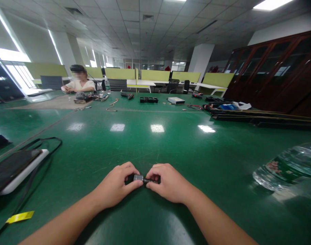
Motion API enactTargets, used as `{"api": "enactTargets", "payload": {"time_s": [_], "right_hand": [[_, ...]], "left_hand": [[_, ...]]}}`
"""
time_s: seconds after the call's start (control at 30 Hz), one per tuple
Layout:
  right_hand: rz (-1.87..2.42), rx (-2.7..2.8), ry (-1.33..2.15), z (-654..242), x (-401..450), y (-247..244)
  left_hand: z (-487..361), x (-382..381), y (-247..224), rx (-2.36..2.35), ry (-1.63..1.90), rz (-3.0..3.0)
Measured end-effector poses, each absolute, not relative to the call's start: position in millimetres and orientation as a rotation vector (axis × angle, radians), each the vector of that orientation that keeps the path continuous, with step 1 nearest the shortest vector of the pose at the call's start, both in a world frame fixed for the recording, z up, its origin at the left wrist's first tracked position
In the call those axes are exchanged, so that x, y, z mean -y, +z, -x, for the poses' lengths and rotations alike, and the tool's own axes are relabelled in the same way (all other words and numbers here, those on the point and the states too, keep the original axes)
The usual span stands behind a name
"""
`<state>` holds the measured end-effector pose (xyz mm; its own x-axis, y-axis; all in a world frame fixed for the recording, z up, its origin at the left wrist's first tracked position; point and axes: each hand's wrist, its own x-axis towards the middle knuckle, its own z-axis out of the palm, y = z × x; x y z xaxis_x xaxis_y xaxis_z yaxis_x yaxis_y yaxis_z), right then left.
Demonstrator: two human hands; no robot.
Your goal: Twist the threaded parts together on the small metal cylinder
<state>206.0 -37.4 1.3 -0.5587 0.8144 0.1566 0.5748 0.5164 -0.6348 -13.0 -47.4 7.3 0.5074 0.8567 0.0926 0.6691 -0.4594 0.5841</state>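
A small dark piece (pixel 138 177) with a grey cylindrical head and a thinner, ribbed black stem is held between both hands, just above the green table; its exact kind cannot be made out. My left hand (pixel 119 183) pinches the grey head with thumb and fingers. From the other side, my right hand (pixel 168 182) closes its fingers on the black stem (pixel 148 181). The fingers partly hide both ends of the piece.
On the green table (pixel 135 143), a phone-like device (pixel 14 170) with a black strap lies left. A water bottle (pixel 288 166) lies at right. Farther back are a power drill (pixel 127 96), a black tray-like part (pixel 149 100), dark rails (pixel 247 117) and a seated person (pixel 80 81).
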Motion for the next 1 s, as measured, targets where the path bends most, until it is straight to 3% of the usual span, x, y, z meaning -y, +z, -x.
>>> {"api": "enactTargets", "payload": {"time_s": [1.0], "right_hand": [[1.304,2.362,0.832,-228,34,13]], "left_hand": [[14,46,7,-1.243,0.497,-2.276]]}}
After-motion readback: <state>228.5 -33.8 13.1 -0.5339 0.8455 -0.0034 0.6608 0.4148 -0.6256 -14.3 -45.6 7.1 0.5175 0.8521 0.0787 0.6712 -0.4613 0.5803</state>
